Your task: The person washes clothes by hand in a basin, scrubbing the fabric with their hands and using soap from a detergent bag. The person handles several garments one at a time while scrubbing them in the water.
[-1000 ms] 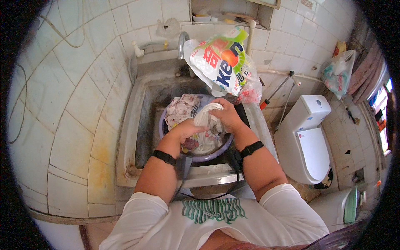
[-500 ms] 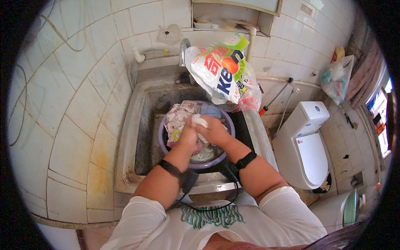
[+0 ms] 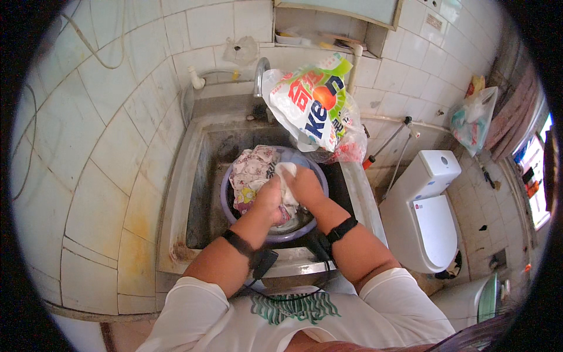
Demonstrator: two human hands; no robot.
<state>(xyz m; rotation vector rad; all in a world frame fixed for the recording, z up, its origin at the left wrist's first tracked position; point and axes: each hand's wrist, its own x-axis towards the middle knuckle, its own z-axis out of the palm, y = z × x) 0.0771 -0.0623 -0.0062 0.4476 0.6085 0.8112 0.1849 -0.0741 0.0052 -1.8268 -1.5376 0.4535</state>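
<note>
Both my hands are over a purple basin (image 3: 224,196) standing in the stone sink (image 3: 171,234). A white wet-looking garment (image 3: 286,175) with dark print is bunched between them. My left hand (image 3: 268,199) is closed on its near left part, while my right hand (image 3: 306,185) grips it from the right, fingers curled and partly hidden. Beside my left hand a pale flower-print garment (image 3: 252,167) with a yellow patch is heaped against the basin's left side. Some light-blue cloth (image 3: 296,158) lies at the far side of the basin, behind my right hand.
A large detergent bag (image 3: 308,102) stands on the sink's far right corner, near a curved metal faucet (image 3: 262,73). A white toilet (image 3: 435,226) is to the right. Black straps circle my forearms, with a dark cable (image 3: 305,298) hanging near my chest.
The tightly bunched white garment has loosened and spread between my hands, showing its dark print. My hands have drawn slightly apart, and the view has shifted a little.
</note>
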